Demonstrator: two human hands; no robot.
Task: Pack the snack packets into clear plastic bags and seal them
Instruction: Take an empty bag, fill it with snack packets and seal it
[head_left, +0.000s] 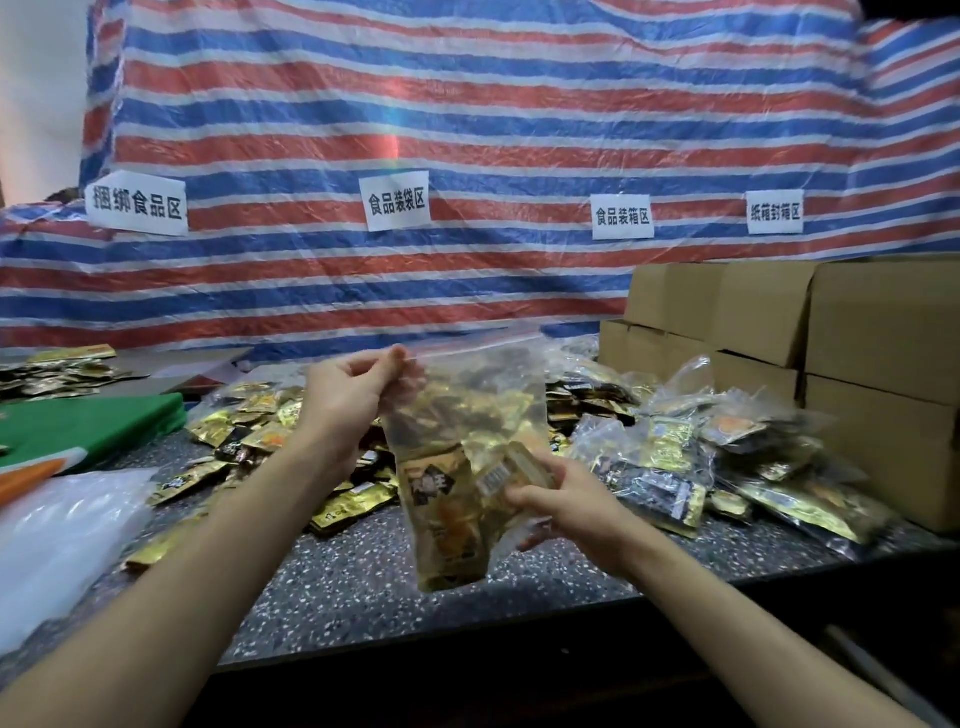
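A red, white and blue striped tarpaulin fills the upper half of the frame. Below it a speckled grey table runs across the middle. Brown cardboard boxes are stacked at the right edge. Loose gold and black snack packets lie heaped left of centre, and filled bags are piled right of centre, in front of the boxes. A green sheet and a crumpled white plastic lie at the left edge.

Both bare forearms reach in from the lower corners toward the centre. The left hand is raised higher, wrist bent back, its fingers curled. Thumb and forefinger pinch the top left corner of a clear plastic bag. The bag hangs upright from that pinch, in the centre of the frame above the near part of the table.

The right hand sits lower, just right of centre, palm turned toward the bag. Its fingers curl round the bag's lower right side and grip it there, over a barcoded packet. Whether that packet is inside the film or against it cannot be told. Several packed packets sit in the bag's lower half, left of the right fingertips and below the left hand.

Four white paper labels are stuck on the tarpaulin.
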